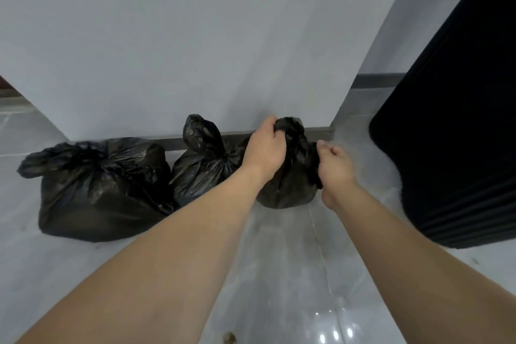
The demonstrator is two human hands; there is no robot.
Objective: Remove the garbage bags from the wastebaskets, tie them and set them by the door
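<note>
Head view, looking forward and down. Nearest the viewer, two bare forearms reach out over a glossy grey tiled floor (282, 274), which carries bright light reflections and a small brownish scrap (229, 338) at the lower edge, well short of either grip. Beyond the forearms, the left hand (266, 148) forms a closed grip: its fingers are curled round the bunched, knotted top of the small black bag (290, 187). The right hand (336, 165) sits just to the right of that grip, against the bag's upper right side, with fingers curled; whether it actually pinches the plastic cannot be told, since the contact is blurred. The small bag hangs or stands directly beneath the left grip, its base at or close to the floor. Left of the left grip, a middle black bag (203, 165) stands with a tied, upright neck, partly hidden behind the left wrist. Farther left, the large black bag (97, 190) rests on the floor, its tied top flopped to the left; it touches the middle bag. Behind all three bags, past both grips, runs a dark baseboard (173, 144) below a pale grey wall (195, 36). To the right of the right grip, well apart, stands a tall black ribbed object (458, 134).
</note>
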